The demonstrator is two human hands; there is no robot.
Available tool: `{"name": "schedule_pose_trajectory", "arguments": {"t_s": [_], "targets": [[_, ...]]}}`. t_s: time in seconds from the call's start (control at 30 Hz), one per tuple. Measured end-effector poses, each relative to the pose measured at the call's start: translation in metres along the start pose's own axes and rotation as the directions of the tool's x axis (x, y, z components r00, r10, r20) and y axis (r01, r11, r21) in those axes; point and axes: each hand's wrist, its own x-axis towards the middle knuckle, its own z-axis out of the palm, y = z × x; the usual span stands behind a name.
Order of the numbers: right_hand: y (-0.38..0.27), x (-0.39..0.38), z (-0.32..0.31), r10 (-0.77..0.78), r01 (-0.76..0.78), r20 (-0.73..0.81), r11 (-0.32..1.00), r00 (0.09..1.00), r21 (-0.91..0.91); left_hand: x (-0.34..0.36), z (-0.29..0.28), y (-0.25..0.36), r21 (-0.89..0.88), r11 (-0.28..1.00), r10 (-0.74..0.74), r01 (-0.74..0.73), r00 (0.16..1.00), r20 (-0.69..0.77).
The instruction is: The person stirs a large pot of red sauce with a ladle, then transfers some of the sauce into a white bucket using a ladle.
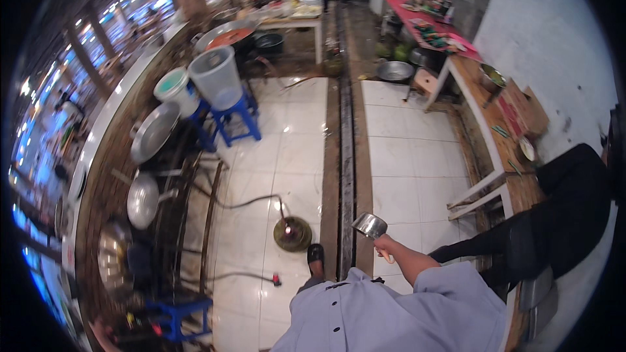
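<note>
In the head view, the person's right hand [386, 246] is closed around the wooden handle [390, 258] of a small metal pan [371, 225], which is held out ahead of the body, above the floor [398, 163] beside the drain channel [347, 156]. The left hand is not seen, so its state cannot be told. As far as can be judged, the pan has been taken up and not yet put down; no pouring or scooping shows, and whether it holds anything cannot be made out. It is well apart from the wooden worktop [479, 81] on the right, where a metal bowl [492, 78] and a cardboard box [523, 111] stand, near a person in black [567, 202]. On the left, a shallow wok [155, 133] and a rounded pan [143, 201] sit apart from both the hand and the small pan. Farther off, orange-red food [229, 38] lies in a large wok [195, 42], behind a clear tub [215, 78] on a blue stool [236, 120]; whether that food is finished cannot be told. A green gas cylinder [292, 234] with a hose [251, 203] stands on the tiles near the person's shoe [315, 254].
</note>
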Motion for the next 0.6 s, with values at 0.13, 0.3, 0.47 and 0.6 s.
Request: {"name": "schedule_pose_trajectory", "arguments": {"t_s": [0.13,0.3,0.47,0.6], "targets": [[0.003,0.015,-0.073,0.025,-0.015,-0.198,0.999,0.980,0.049,-0.051,0.144,0.027,0.339,0.900,-0.252,0.275,0.961,-0.111],[-0.050,0.030,-0.121,-0.013,0.037,-0.379,0.998,0.925,0.054,-0.048,0.219,0.040,0.317,0.906,-0.208,0.282,0.947,-0.246],[-0.027,0.105,-0.211,0.008,-0.066,-0.507,0.993,0.862,-0.097,-0.026,0.281,0.037,0.314,0.893,-0.248,0.321,0.935,-0.252],[-0.051,0.175,-0.243,0.161,-0.120,-0.294,0.981,0.942,0.152,-0.037,0.258,0.098,0.327,0.879,-0.258,0.345,0.924,-0.283]]}}
